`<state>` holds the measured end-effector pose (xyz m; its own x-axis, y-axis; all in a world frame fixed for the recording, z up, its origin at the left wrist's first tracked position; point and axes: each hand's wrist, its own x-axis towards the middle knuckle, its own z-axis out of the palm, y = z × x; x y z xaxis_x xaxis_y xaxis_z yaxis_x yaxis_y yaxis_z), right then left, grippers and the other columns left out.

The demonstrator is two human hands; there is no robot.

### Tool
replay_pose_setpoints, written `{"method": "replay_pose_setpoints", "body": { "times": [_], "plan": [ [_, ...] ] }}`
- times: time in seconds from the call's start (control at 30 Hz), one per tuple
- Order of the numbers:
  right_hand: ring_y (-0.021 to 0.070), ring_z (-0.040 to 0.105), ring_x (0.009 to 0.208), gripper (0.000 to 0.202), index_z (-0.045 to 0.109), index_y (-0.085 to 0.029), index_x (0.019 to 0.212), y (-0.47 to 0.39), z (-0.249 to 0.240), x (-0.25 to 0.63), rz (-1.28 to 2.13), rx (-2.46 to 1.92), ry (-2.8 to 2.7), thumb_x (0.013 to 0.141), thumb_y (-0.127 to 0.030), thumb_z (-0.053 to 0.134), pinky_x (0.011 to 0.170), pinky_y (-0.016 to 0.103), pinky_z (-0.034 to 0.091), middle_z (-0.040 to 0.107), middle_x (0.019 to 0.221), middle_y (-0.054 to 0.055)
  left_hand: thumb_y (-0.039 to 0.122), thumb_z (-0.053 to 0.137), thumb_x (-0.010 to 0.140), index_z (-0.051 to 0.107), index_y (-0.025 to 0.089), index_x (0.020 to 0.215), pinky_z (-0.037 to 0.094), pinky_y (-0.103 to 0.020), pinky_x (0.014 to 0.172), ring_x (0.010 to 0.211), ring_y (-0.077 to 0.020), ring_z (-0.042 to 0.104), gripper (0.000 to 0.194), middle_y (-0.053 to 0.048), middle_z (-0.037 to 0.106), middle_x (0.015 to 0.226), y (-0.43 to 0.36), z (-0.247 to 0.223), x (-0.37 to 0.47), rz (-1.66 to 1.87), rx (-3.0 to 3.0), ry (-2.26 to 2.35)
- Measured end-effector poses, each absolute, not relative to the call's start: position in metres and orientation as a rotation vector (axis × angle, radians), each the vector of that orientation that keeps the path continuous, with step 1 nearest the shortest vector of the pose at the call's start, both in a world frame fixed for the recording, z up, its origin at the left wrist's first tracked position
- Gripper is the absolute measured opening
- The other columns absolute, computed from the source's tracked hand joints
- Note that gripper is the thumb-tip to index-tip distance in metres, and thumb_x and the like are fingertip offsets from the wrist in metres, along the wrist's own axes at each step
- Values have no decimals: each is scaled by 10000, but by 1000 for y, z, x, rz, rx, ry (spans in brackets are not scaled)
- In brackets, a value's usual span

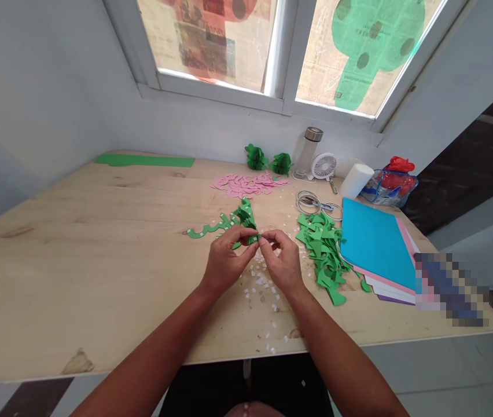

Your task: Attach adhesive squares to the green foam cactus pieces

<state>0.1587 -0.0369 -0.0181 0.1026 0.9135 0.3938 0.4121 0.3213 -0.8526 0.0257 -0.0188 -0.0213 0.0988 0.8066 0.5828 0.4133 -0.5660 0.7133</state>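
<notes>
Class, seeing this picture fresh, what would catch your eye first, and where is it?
The eye goes first to the middle, where the left hand and right hand meet at green paper cutouts dotted with small white squares. Next comes the bright blue sheet at the right, with a heap of green paper scraps just left of it. Beyond the hands lies a pile of pink paper cutouts.

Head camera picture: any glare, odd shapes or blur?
Head view: daylight glares through the papered window; head view: the window frame narrows downward; head view: a pixelated patch masks part of the table; head view: left hand and right hand show no obvious blur.
</notes>
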Motion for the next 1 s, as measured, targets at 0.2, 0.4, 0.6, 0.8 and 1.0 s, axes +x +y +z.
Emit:
{"method": "replay_pose_setpoints", "body": {
  "times": [0.2,0.4,0.6,0.8,1.0],
  "plan": [
    [159,598,720,129,623,-190,790,-35,-21,160,600,-1295,-1481,804,-256,512,664,269,466,651,773,26,229,616,781,638,197,849,485,-245,643,664,-131,587,79,-1,622,732,-19,-22,25,1441,2025,1202],
    [158,592,690,112,612,-195,765,-35,-19,160,596,-1324,-1463,784,-254,519,652,269,459,650,736,15,214,613,776,642,197,836,488,-252,648,669,-134,593,68,-8,638,753,-20,-21,26,1426,2027,1186],
    [156,590,675,113,613,-199,766,-35,-19,160,593,-1352,-1464,784,-263,521,652,270,455,655,719,7,212,610,774,642,196,850,496,-251,646,674,-135,611,84,-14,657,785,-20,-21,27,1406,2015,1195],
    [157,602,694,122,620,-204,796,-35,-19,160,593,-1360,-1470,786,-271,520,656,265,467,670,745,12,209,623,759,637,193,871,514,-254,664,669,-131,622,114,-14,671,821,-20,-21,27,1409,1963,1197],
    [163,617,704,124,618,-209,832,-35,-19,160,592,-1362,-1476,786,-259,515,655,270,479,681,769,19,280,649,746,650,190,887,541,-281,684,690,-148,643,167,-21,670,817,-17,-25,26,1401,1800,1134]
  ]
}}
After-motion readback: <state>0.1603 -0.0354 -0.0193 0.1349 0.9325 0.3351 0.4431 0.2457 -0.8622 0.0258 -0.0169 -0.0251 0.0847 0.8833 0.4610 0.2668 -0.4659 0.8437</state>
